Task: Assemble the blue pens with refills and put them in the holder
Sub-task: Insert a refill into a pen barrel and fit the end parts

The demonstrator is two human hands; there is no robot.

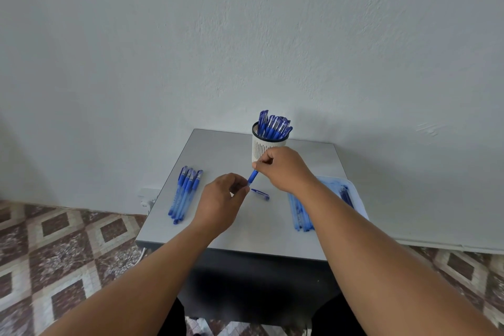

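Above the middle of the small grey table (240, 229), my left hand (221, 199) grips the clear barrel of a blue pen, mostly hidden in my fingers. My right hand (283, 169) pinches the far end of its blue grip section (252, 177), which points up and to the right. A blue pen cap (260, 194) lies on the table just under my hands. The white slotted holder (263, 148) stands at the back edge, with several capped blue pens (274, 125) in it.
Several capped blue pens (185, 194) lie in a row on the table's left side. On the right, a white tray (354, 194) holds more pen parts, partly hidden by my right forearm. A wall stands close behind; patterned tile floor (68, 254) surrounds the table.
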